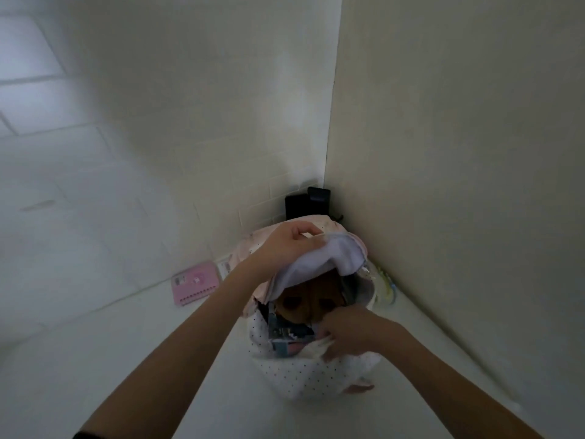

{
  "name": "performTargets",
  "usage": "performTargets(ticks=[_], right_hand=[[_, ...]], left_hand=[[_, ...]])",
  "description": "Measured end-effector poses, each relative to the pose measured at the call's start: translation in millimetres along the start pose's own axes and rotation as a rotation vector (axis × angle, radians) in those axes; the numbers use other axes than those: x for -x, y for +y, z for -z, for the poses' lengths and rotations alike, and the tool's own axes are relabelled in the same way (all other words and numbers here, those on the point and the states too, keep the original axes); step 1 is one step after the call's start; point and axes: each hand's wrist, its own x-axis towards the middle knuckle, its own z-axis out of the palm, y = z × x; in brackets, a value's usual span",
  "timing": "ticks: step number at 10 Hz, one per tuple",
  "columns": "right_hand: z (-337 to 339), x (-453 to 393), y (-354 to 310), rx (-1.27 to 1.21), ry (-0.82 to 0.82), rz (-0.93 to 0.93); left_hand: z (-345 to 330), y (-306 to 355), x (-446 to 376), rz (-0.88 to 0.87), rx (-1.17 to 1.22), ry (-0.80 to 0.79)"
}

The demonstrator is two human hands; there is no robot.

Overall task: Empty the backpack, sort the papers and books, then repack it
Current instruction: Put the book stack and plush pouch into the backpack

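Now one backpack point(304, 375), two hands gripping it, one pink notebook point(195, 287)

1. The pale pink dotted fabric backpack point(304, 372) stands on the white tiled floor point(95, 217), near the corner of two cream walls point(443, 153).
2. A brown flat item point(304, 299) and printed books point(285, 335) sit inside its open top.
3. A pink spiral notebook point(194, 283) lies left of it.
4. A black box-shaped object point(308, 204) stands behind it, in the corner.
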Motion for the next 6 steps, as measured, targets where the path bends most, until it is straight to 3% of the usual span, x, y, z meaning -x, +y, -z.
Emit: performTargets(ticks=[2,4,6], right_hand=[[57.4,21.2,-31.1,-0.270,0.356,0.272],[117.0,31.4,-61.4,-0.453,0.863,0.178],[143.9,20.6,-99.6,-0.533,1.233,0.237]], left_hand=[[27.0,9.8,21.5,-0.061,-0.031,0.100],[62.4,28.0,46.6,-0.185,-0.089,0.084],[80.0,39.6,47.6,-0.358,-0.146,0.194]])
